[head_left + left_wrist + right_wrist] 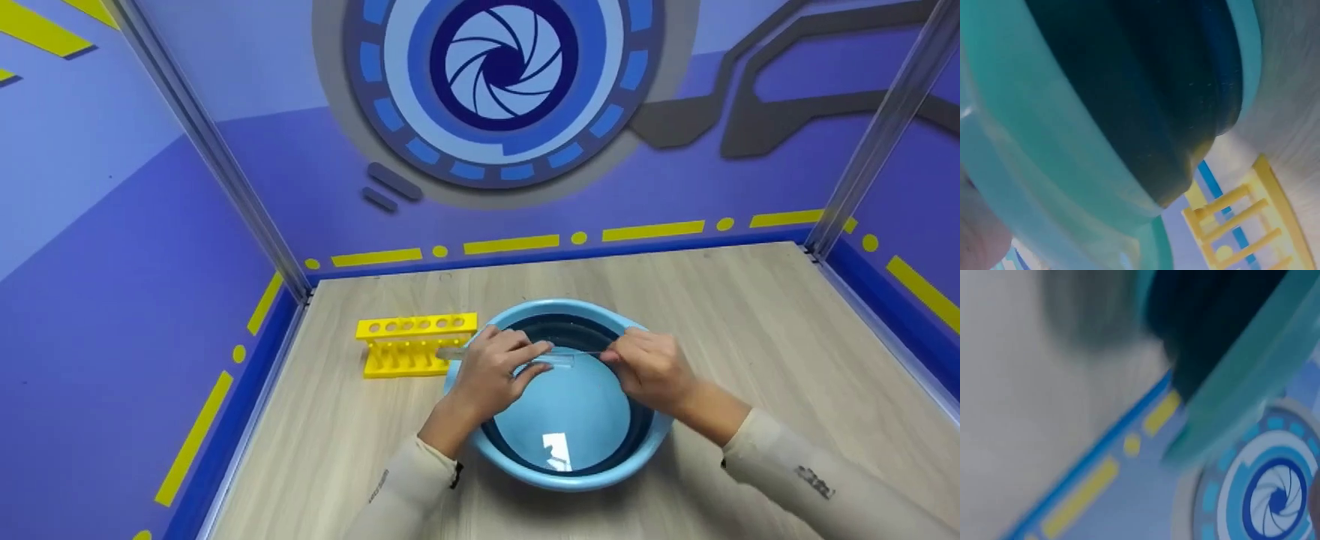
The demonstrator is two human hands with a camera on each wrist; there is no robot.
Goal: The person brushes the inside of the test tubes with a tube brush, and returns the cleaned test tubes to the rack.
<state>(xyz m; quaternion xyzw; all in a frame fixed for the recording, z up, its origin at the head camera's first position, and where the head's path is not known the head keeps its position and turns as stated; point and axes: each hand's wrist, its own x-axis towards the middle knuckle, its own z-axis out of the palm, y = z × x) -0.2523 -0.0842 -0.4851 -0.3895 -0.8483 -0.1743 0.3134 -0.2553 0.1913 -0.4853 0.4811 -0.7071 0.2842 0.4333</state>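
1. Head view, far left of the basin: a yellow rack (417, 332) stands on the table (315, 450).
2. Next along, the left hand (495, 369) curls thumb and fingers around a clear tube (561, 360); little gap shows in that grip.
3. The tube lies over the far half of the blue basin (570, 484), its long axis running left to right. It pokes out both sides of the left hand, one end towards the rack, the other towards the right hand.
4. A thin rod (589, 352) continues roughly along that line; I can't tell how deep inside the tube it goes.
5. Rightmost, the right hand (652, 369) pinches the rod, fingers closed. The left is nearer the tube; I'd judge that alignment matters most.
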